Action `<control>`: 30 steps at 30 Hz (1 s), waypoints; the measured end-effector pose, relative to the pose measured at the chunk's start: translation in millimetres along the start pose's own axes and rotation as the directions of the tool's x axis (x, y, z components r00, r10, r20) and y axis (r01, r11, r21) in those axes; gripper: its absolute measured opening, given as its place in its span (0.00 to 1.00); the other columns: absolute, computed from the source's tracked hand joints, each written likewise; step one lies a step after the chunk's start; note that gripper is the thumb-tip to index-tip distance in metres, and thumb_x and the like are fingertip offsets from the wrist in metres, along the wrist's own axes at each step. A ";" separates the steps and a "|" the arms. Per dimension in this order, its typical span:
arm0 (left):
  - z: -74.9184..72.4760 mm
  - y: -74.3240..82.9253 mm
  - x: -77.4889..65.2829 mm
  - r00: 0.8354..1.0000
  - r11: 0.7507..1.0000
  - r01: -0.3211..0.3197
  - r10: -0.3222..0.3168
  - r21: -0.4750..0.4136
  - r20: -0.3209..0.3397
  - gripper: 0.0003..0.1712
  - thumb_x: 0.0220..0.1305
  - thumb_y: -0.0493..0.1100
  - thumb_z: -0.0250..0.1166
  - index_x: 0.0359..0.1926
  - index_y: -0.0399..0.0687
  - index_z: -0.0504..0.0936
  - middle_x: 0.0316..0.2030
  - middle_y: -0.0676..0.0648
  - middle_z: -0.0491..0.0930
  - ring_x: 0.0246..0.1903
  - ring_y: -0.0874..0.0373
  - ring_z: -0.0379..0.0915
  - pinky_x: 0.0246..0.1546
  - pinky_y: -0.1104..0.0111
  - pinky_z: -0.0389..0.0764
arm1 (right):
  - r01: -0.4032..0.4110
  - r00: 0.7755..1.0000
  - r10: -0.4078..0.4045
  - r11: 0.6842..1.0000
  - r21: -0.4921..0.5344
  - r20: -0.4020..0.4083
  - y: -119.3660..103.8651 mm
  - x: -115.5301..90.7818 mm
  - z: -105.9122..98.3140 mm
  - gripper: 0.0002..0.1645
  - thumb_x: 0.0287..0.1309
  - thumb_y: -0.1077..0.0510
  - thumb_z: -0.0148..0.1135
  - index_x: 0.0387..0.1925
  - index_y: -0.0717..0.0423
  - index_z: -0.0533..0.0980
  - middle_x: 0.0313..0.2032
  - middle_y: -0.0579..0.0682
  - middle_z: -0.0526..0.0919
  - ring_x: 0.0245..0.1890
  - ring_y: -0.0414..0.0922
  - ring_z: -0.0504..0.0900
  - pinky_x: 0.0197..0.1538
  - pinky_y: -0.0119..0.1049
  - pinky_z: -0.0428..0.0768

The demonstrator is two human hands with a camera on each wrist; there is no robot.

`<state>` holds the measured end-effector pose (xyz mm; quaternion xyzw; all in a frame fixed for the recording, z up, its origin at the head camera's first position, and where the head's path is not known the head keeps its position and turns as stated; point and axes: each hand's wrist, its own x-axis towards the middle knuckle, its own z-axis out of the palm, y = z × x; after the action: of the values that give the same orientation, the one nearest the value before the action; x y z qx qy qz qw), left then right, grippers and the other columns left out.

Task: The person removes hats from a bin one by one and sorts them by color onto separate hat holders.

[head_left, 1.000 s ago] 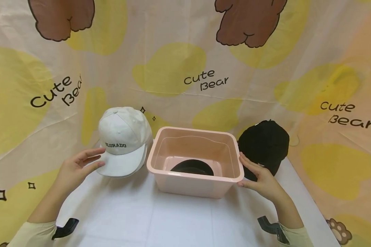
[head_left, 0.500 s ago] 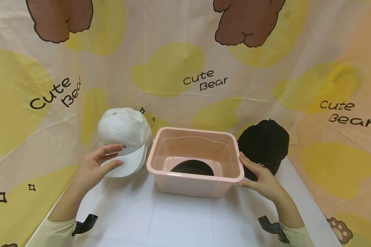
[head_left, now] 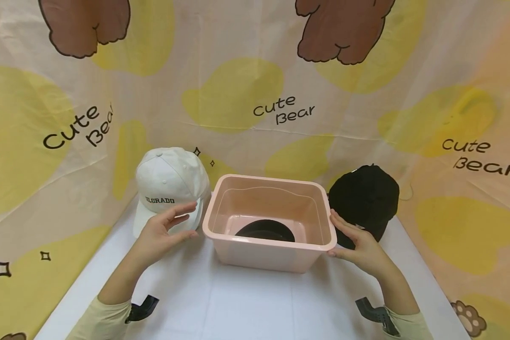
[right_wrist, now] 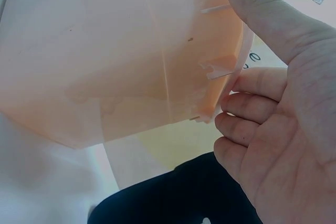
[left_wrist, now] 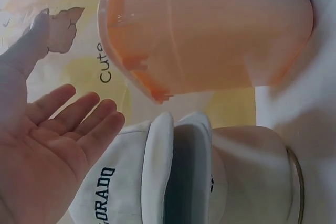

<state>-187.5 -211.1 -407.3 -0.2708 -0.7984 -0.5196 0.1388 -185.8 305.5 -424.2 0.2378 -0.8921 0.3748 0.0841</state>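
In the head view, a pink plastic bin [head_left: 259, 255] stands mid-table with a black rounded object [head_left: 265, 229] inside, its kind unclear. My right hand [head_left: 359, 245] rests at the bin's right end, thumb at the front corner and fingertips against the rim, as the right wrist view confirms. Nothing is in my left hand [head_left: 161, 236]; it hovers before the white cap [head_left: 172, 174], left of the bin, fingers extended and thumb apart. The left wrist view shows the bin's outer wall [left_wrist: 220, 30] apart from that hand and two pale brims [left_wrist: 157, 166] stacked together.
To the bin's right sits a black cap [head_left: 363, 198], partly behind my right hand. A white surface [head_left: 238, 307] lies under everything. Behind hangs a yellow and beige cloth [head_left: 233, 94] printed with bears and lettering.
My left hand has moved right, from the left side of the white cap's brim across its front toward the bin. The right hand and the bin have stayed put.
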 end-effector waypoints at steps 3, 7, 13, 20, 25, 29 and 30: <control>7.5 -0.1 -0.1 1.000 0.999 0.002 -0.002 0.052 0.012 0.42 0.49 0.30 0.80 0.67 0.40 0.75 0.66 0.42 0.76 0.66 0.65 0.71 0.66 0.70 0.76 | -0.005 1.000 0.005 1.000 0.004 0.003 0.1 -0.5 0.7 0.57 0.46 0.54 0.82 0.76 0.50 0.64 0.77 0.50 0.61 0.76 0.55 0.60 0.65 0.17 0.59; 16.1 0.5 -1.6 0.999 0.996 0.032 -0.033 0.079 0.010 0.45 0.47 0.33 0.82 0.68 0.44 0.75 0.67 0.47 0.75 0.66 0.68 0.69 0.66 0.71 0.75 | -0.014 1.000 0.014 1.000 -0.004 0.008 0.9 -1.2 2.0 0.57 0.46 0.54 0.83 0.76 0.50 0.64 0.77 0.50 0.61 0.76 0.55 0.60 0.71 0.36 0.68; 24.9 -3.2 -2.6 0.998 0.995 0.059 -0.057 0.077 -0.020 0.45 0.47 0.35 0.83 0.68 0.43 0.75 0.67 0.45 0.76 0.68 0.62 0.69 0.66 0.63 0.75 | -0.012 1.000 0.013 1.000 -0.005 0.006 2.4 -1.5 2.6 0.58 0.46 0.53 0.83 0.77 0.49 0.64 0.77 0.49 0.61 0.76 0.54 0.61 0.70 0.52 0.70; 30.2 -2.8 -1.3 0.995 0.994 0.097 -0.096 0.041 -0.032 0.44 0.49 0.36 0.82 0.67 0.34 0.74 0.66 0.39 0.76 0.67 0.45 0.72 0.65 0.61 0.75 | -0.001 1.000 0.001 1.000 -0.016 0.006 0.9 1.5 1.3 0.58 0.46 0.53 0.82 0.77 0.48 0.63 0.77 0.50 0.61 0.76 0.50 0.61 0.69 0.28 0.67; 34.8 -3.2 0.6 0.993 0.993 0.118 -0.118 0.002 -0.021 0.43 0.52 0.38 0.81 0.68 0.36 0.73 0.67 0.40 0.75 0.67 0.43 0.72 0.66 0.59 0.75 | -0.017 1.000 0.018 1.000 -0.024 0.012 -1.6 1.6 -1.2 0.58 0.47 0.52 0.82 0.78 0.48 0.62 0.78 0.50 0.59 0.75 0.62 0.61 0.66 0.67 0.69; 38.2 -3.9 0.2 0.989 0.989 0.145 -0.146 -0.010 -0.029 0.43 0.53 0.40 0.81 0.69 0.38 0.74 0.67 0.41 0.76 0.67 0.44 0.72 0.66 0.58 0.75 | -0.026 0.999 0.027 1.000 -0.015 0.019 -2.7 0.2 -2.7 0.59 0.47 0.51 0.82 0.78 0.48 0.61 0.78 0.52 0.59 0.75 0.65 0.60 0.65 0.71 0.69; 38.9 -4.5 0.1 0.988 0.988 0.151 -0.151 -0.016 -0.034 0.42 0.53 0.40 0.81 0.69 0.38 0.74 0.67 0.41 0.76 0.67 0.44 0.72 0.66 0.58 0.75 | -0.028 0.999 0.028 0.999 -0.017 0.019 -3.0 -0.4 -3.3 0.59 0.47 0.51 0.82 0.78 0.48 0.61 0.78 0.52 0.59 0.75 0.66 0.60 0.65 0.72 0.69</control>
<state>-187.8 -177.2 -427.0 -0.2012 -0.8106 -0.5386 0.1114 -184.1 306.2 -420.1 0.2280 -0.8994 0.3660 0.0722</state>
